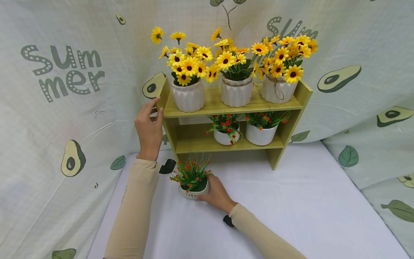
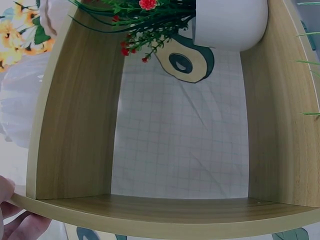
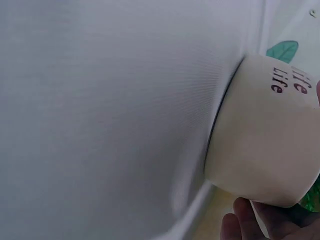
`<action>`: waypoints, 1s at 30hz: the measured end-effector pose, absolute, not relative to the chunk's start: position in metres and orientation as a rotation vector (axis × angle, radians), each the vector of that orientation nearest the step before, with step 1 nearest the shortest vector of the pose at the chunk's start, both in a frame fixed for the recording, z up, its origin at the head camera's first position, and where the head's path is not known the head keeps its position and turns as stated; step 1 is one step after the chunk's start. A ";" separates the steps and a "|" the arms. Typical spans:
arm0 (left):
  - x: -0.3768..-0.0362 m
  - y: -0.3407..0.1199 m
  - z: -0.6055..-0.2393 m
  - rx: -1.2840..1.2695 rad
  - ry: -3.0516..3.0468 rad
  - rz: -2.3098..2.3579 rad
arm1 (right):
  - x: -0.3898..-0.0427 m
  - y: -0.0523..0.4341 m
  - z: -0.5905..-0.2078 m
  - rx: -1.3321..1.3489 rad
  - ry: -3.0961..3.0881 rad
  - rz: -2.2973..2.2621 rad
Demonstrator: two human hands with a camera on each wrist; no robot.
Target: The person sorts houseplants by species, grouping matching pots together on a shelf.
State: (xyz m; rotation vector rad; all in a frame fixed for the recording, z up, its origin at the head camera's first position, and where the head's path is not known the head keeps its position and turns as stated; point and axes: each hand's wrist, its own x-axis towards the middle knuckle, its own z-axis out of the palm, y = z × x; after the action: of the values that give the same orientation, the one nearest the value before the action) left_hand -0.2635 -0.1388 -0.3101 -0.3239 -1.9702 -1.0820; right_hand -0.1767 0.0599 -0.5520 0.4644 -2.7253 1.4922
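My right hand [image 1: 218, 192] grips a white flowerpot [image 3: 265, 135] printed with "Life", thumb and fingers on its sides. Green grass-like leaves and small red flowers [image 1: 191, 174] rise out of it. The pot is low over the white table, in front of the left end of a two-tier wooden shelf [image 1: 226, 148]. Up at the shelf's top left corner, my left hand [image 1: 149, 127] pinches the side panel [image 2: 145, 220] between thumb and fingers.
Three ribbed white pots with yellow flowers [image 1: 189, 97] line the top tier. Two white pots with red flowers [image 1: 262, 135] stand at the middle and right of the lower tier. Behind hangs an avocado-print cloth [image 1: 74, 118]. The white table [image 1: 310, 201] extends to the right.
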 end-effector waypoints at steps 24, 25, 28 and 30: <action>-0.263 -0.139 -0.311 -0.319 -1.969 -1.091 | -0.151 0.077 -0.527 0.249 -2.621 1.630; -0.263 -0.139 -0.311 -0.320 -1.968 -1.092 | -0.147 0.080 -0.523 0.249 -2.601 1.642; -0.263 -0.139 -0.310 -0.320 -1.973 -1.091 | -0.137 0.087 -0.510 0.268 -2.540 1.664; -0.263 -0.139 -0.310 -0.319 -1.975 -1.092 | -0.131 0.091 -0.500 0.274 -2.506 1.666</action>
State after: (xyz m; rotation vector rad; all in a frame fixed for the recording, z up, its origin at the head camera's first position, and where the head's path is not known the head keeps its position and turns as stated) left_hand -0.2631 -0.1386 -0.3103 -0.3195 -1.9746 -1.0920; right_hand -0.1309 0.0905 -0.4995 0.2739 -2.5065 1.6657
